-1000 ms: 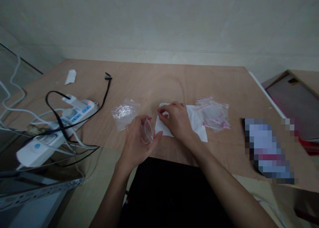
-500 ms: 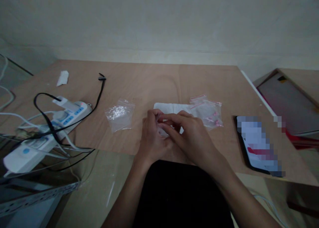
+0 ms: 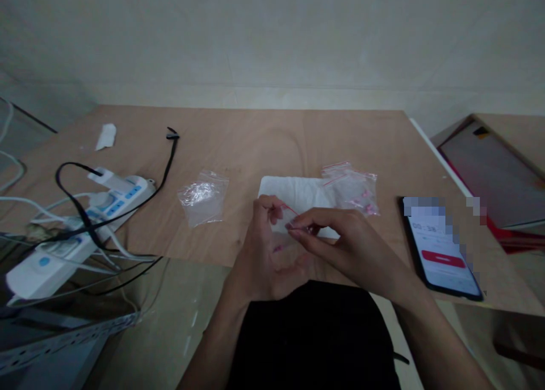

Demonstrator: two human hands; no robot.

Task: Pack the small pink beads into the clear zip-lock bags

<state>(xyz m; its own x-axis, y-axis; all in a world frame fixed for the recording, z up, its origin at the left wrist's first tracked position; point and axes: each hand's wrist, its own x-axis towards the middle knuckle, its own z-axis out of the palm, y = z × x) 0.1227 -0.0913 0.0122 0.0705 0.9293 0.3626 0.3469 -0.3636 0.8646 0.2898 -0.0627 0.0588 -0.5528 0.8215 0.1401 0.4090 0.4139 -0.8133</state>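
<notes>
A small clear zip bag (image 3: 281, 237) with a red line along its top is stretched between my two hands. A small pink thing shows low in it. My left hand (image 3: 260, 259) grips the bag's left end with curled fingers. At the other end of the red line, my right hand (image 3: 351, 237) pinches with thumb and fingertips. Behind them lies a white sheet (image 3: 293, 190), perhaps folded tissue, partly covered by the hands. Overlapping its right side are clear zip bags (image 3: 355, 194) with small pink pieces in them. Crinkled clear plastic bags (image 3: 208, 200) lie to the left.
A lit phone (image 3: 440, 254) lies at the table's right. On the left, a white power strip (image 3: 123, 197) carries several plugs and tangled cables. A white paper scrap (image 3: 106, 136) sits at the back left. The wall (image 3: 255, 43) borders the table's far edge.
My hands have drawn apart; the right has moved right, pulling the bag's red-lined top straight between them. More of the white sheet shows. The view has shifted slightly.
</notes>
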